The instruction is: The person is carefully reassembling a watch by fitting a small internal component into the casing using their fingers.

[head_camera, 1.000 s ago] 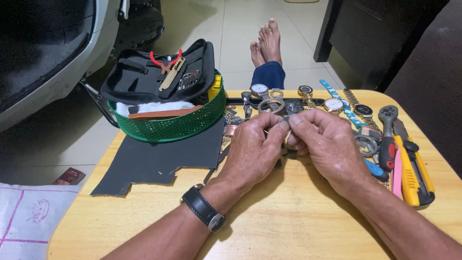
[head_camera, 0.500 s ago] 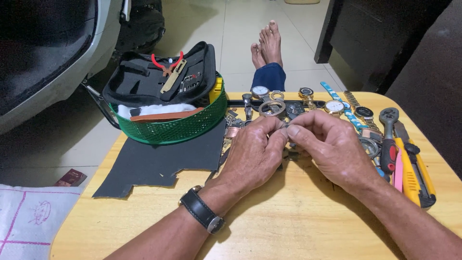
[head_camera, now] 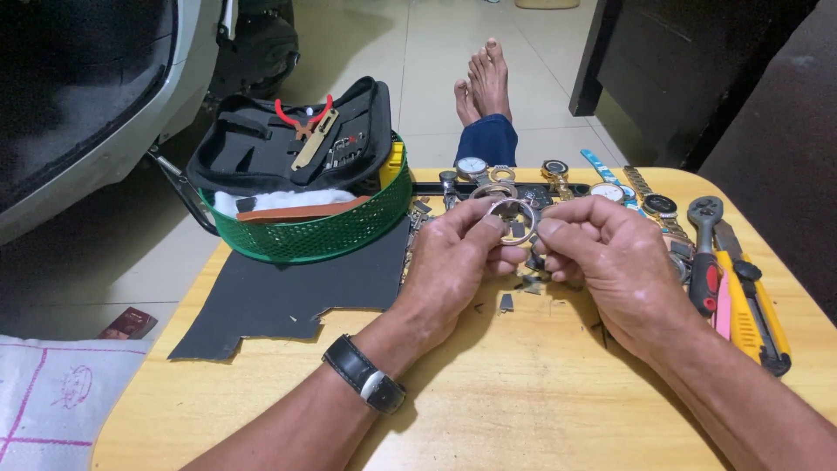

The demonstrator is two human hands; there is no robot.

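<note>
Pinching a silver watch bezel ring between both hands, left hand and right hand, raised above the wooden bench; green basket at left.

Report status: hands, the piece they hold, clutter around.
Left hand and right hand both pinch a metal watch ring, raised above the wooden table. Watches behind, tools right, green basket left. Nothing blocking.

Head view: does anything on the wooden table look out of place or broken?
Small dark fragments lie scattered on the round wooden table beneath both hands, loose rather than sorted. The dark grey mat has a ragged, cut-away front edge. Nothing else stands out.
</note>
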